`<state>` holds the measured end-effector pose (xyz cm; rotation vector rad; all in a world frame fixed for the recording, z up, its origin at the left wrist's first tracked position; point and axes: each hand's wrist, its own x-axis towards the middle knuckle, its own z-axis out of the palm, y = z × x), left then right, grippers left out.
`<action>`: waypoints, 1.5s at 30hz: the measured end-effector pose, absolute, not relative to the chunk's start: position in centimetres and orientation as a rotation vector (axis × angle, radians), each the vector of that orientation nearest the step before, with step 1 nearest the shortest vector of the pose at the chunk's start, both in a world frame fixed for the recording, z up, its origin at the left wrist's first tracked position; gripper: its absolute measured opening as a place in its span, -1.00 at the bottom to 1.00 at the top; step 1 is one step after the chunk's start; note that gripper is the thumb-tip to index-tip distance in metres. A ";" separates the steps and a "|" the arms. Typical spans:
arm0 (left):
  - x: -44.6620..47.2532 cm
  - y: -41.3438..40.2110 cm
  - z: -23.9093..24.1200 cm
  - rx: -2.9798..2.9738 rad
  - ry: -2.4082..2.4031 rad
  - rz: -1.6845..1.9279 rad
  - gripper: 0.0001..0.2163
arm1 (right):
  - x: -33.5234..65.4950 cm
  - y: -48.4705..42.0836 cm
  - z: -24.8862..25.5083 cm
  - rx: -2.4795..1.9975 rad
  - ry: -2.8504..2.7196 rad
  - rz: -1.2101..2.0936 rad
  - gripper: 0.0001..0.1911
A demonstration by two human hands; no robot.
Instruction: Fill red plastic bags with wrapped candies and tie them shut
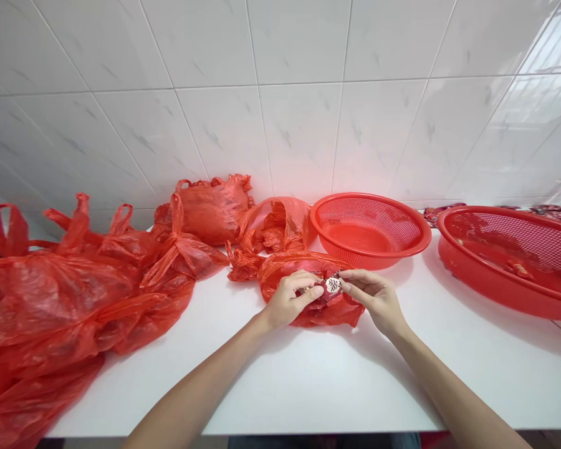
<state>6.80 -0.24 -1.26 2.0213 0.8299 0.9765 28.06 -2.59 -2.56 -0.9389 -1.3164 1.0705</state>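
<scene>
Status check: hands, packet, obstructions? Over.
Left fingers, right fingers both on dark red packet. Packet at open red bag. Red colander close behind, not blocking.

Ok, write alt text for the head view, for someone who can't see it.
A person's left hand and right hand hold a dark red packet over an open red bag on a white table. Bulging red bags are heaped at left; two red baskets stand at right, before a tiled wall.

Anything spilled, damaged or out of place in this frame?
No spill or damage stands out. Slightly odd: some dark-red patterned items lie near the tiled wall, behind the basket at the right edge rather than in it, though that may be deliberate.
</scene>
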 end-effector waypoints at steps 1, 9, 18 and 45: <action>6.8 -0.2 -1.2 2.038 0.841 0.972 -0.58 | 28.1 -2.6 -2.6 -0.942 -1.318 1.069 -0.70; 6.5 0.3 -1.5 2.156 0.923 0.952 -0.64 | 28.0 -2.6 -2.8 -0.982 -1.478 0.892 -0.76; 5.5 1.9 -2.4 2.227 1.223 1.021 -0.82 | 29.0 -2.0 -3.5 -1.121 -1.902 0.392 -0.81; -2.7 -0.8 11.7 3.150 1.237 0.751 -0.58 | 32.5 -3.3 5.8 -0.991 -1.338 0.591 -0.76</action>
